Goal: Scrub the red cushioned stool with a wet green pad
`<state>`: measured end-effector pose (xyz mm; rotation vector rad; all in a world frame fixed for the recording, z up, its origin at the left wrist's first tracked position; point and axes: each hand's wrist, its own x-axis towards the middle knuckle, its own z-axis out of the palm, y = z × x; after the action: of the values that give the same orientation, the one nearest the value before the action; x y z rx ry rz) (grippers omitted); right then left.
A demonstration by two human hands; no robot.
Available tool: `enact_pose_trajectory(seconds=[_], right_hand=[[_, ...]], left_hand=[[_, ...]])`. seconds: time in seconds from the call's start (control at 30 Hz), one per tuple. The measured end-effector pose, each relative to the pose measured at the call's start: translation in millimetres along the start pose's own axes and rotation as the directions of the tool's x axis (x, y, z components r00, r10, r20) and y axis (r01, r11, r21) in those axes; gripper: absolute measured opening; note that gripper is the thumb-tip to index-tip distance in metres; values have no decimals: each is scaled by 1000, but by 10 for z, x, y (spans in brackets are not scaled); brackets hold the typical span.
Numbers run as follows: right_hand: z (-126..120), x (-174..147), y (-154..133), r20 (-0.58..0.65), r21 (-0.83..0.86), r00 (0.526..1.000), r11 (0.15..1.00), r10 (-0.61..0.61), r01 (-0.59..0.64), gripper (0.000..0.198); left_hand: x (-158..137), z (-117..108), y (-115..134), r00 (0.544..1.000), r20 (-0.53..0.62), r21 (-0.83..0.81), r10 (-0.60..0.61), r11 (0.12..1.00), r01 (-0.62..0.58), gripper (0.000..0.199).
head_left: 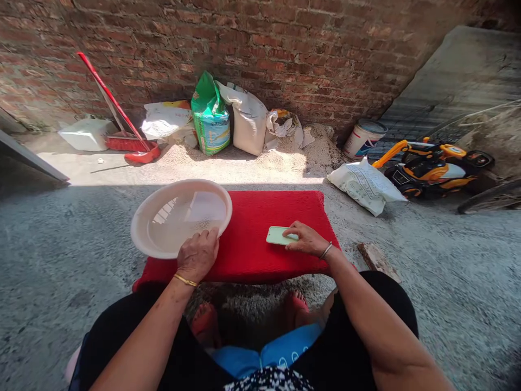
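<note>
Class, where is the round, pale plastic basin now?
Left in the head view, the basin rests on the red cloth, the left hand on its rim.

Free gap between basin (141, 218) and green slab (275, 234)

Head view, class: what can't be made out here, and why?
All in the head view:
Phone, right end: covered by the right hand.
Specks in the basin: too small to identify.
Sack, small print: too small to read.
What bears the cloth: hidden beneath it.
Left forearm: cut off by the bottom edge.
</note>
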<state>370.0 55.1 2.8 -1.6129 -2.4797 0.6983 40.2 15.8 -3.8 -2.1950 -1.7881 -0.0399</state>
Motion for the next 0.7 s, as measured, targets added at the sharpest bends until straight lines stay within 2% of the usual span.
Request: enact_pose_trajectory(seconds=[0.1,0.17,0.23,0.3,0.4,0.47,0.5,0.53,0.57,0.6,0.67,0.7], right_hand=[[15,-11,46,27,-30,1000,1000,-7,8,39],[-74,-137,269,18,-56,997,996,72,-71,39],[-208,-340,582,-10,-90,978,974,210,-210,40],[-353,-579,890,-63,-143,922,910,383,-388,41],[-517,-881,1167,-181,-266,774,728,606,-632,41],[-566,-975,1192,-279,-338,694,609,664,-718,42],[-569,-981,1163,-320,-352,682,586,657,-730,43],[-559,-960,1112,-347,-349,696,603,628,-718,43],[-534,-917,1043,-356,-328,735,659,577,-676,43],[-497,-854,958,-344,-293,794,746,501,-598,42],[-386,-693,752,-280,-192,913,915,296,-355,39],[-316,-606,636,-240,-136,953,965,187,-223,37]], left_hand=[[3,-11,4,1000,13,-13,0,1000,0,39],[4,-18,10,1000,24,-32,-5,999,6,39],[5,-24,15,999,30,-56,-12,998,13,39],[5,-30,19,999,32,-81,-19,996,22,39],[7,-37,23,999,40,-98,-26,995,30,39],[10,-40,27,999,43,-78,-30,996,33,38],[12,-41,30,999,41,-62,-32,997,34,38],[14,-40,32,999,38,-45,-32,998,34,38],[16,-39,33,999,34,-28,-31,999,32,38],[17,-37,33,999,30,-14,-28,999,28,38],[16,-30,30,1000,22,4,-19,1000,19,38],[15,-25,26,1000,17,9,-16,1000,16,38]])
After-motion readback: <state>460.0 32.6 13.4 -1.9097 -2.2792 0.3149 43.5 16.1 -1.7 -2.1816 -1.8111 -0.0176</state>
